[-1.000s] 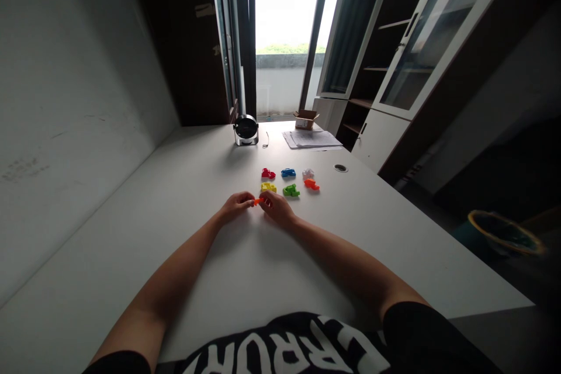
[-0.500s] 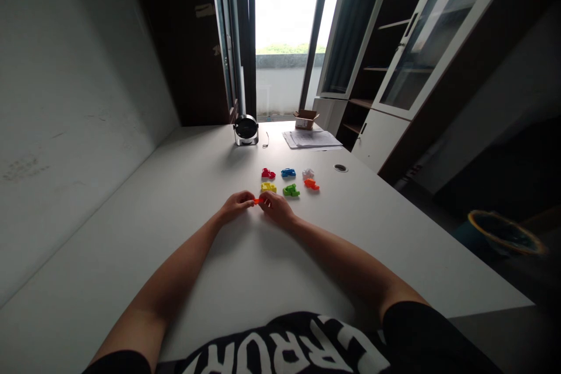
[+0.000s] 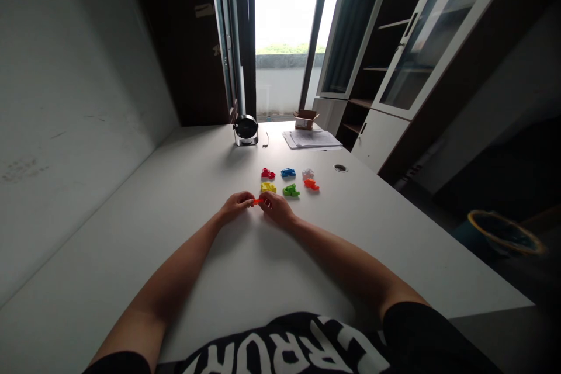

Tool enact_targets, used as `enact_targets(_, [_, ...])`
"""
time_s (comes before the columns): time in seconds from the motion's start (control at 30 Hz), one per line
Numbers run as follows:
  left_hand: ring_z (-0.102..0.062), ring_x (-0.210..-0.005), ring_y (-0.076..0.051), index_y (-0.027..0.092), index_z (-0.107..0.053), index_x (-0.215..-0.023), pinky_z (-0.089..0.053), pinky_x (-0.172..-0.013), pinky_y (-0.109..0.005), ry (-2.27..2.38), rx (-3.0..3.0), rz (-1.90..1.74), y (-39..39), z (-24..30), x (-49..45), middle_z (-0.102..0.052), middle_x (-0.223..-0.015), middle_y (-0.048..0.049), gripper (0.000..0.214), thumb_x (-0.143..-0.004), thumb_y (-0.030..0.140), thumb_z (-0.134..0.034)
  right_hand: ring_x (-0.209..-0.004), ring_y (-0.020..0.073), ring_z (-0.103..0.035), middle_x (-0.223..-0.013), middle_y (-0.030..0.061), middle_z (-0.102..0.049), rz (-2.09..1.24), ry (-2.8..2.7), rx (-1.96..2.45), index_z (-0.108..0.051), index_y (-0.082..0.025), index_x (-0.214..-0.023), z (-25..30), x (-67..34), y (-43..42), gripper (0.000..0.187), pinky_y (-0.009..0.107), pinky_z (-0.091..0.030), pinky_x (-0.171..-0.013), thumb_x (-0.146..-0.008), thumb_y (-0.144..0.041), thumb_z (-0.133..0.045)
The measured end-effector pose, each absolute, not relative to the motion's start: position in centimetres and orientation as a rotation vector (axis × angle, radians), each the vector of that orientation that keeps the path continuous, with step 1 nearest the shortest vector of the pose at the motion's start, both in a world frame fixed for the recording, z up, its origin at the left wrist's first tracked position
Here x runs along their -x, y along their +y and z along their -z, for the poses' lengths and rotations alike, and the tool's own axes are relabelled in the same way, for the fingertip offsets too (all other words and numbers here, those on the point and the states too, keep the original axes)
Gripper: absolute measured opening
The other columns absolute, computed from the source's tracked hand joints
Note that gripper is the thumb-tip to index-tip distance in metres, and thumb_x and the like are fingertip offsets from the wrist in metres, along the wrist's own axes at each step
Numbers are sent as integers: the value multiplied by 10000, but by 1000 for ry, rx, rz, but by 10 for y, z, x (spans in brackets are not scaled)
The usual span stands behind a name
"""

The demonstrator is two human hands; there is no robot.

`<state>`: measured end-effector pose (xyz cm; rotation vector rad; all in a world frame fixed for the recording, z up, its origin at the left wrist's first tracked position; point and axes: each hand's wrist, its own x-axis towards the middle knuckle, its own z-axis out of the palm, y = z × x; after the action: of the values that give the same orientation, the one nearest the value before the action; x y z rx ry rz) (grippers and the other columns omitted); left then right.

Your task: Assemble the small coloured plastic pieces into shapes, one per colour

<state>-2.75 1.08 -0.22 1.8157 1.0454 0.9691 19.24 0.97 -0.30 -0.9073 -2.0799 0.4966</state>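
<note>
Both of my hands rest on the white table (image 3: 184, 234) and meet over a small orange piece (image 3: 258, 201). My left hand (image 3: 236, 205) pinches its left end, fingers closed. My right hand (image 3: 277, 208) grips its right end, fingers curled. Just beyond my hands lie a yellow piece (image 3: 269, 187) and a green piece (image 3: 290, 190). Farther back sit a red piece (image 3: 267, 173), a blue piece (image 3: 288, 173), a white piece (image 3: 308, 173) and another orange piece (image 3: 311, 184).
A small round black and silver device (image 3: 245, 130) stands at the table's far end, with a stack of papers (image 3: 311, 138) and a small cardboard box (image 3: 305, 119) to its right. A cable hole (image 3: 340, 168) is near the right edge. Glass-door cabinets (image 3: 394, 58) stand at right.
</note>
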Motion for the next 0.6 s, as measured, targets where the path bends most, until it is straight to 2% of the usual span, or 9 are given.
enact_targets(0.6, [-645,-782,-186,158,-709,-967,-486,-731,-280,1063,-1854,-960,11,2,28,-723,-851,-60,292,-900,422,-604,-676,128,-541,-837,5,-640,-517,-2068,891,-623,-210,-967,2,-192,9,59,240,-411,-631,-941,-254,-593])
